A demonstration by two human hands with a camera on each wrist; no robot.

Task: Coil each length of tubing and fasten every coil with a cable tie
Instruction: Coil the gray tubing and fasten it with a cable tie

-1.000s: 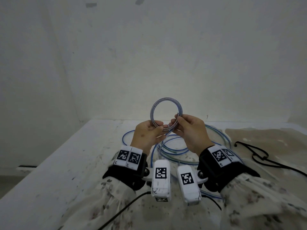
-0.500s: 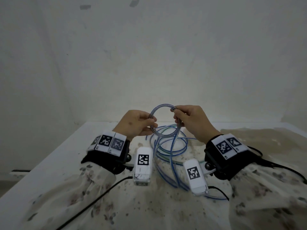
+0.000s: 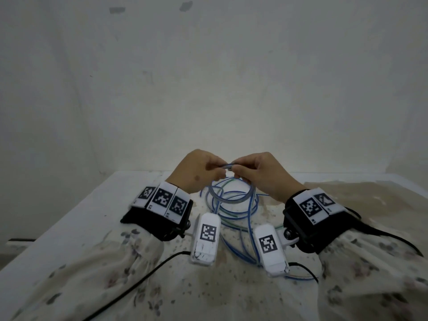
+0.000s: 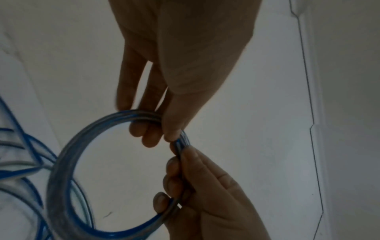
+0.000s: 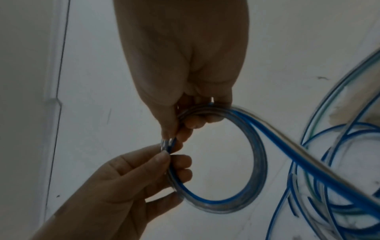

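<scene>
Looking down from the head camera, the left hand (image 3: 196, 174) and the right hand (image 3: 266, 174) meet above the white, stained worktop (image 3: 69, 228), both pinching the far arc of a small coil of clear, blue-striped tubing (image 3: 231, 198); the coil hangs tilted toward the viewer between the two wrists; below it loose tubing (image 3: 245, 218) in blue, with a greenish strand, lies in slack loops on the worktop; black wrist straps carry white marker tags, and a white wrist camera (image 3: 206, 238) juts from each; a black cable (image 3: 139, 281) trails over the floral sleeve at the left.

In the left wrist view, the left hand (image 4: 180, 56) reaches down from the top, its fingers (image 4: 150, 134) curled under the coil (image 4: 68, 162) and the thumb pressed on top, so the strands are pinched together; the right hand (image 4: 205, 203) comes up from below and grips the same side of the ring just next to it, fingertips wrapped over the tubing; more blue loops blur at the left edge.

In the right wrist view, the right hand (image 5: 180, 56) hangs from the top, thumb and curled fingers (image 5: 195, 123) pinching the coil (image 5: 255, 162) at its upper left; the left hand (image 5: 123, 186) holds the ring's left side from below, thumb against forefinger; one strand runs from the coil's top down to the right into the loose tubing (image 5: 329, 178) on the worktop (image 5: 102, 81).
</scene>
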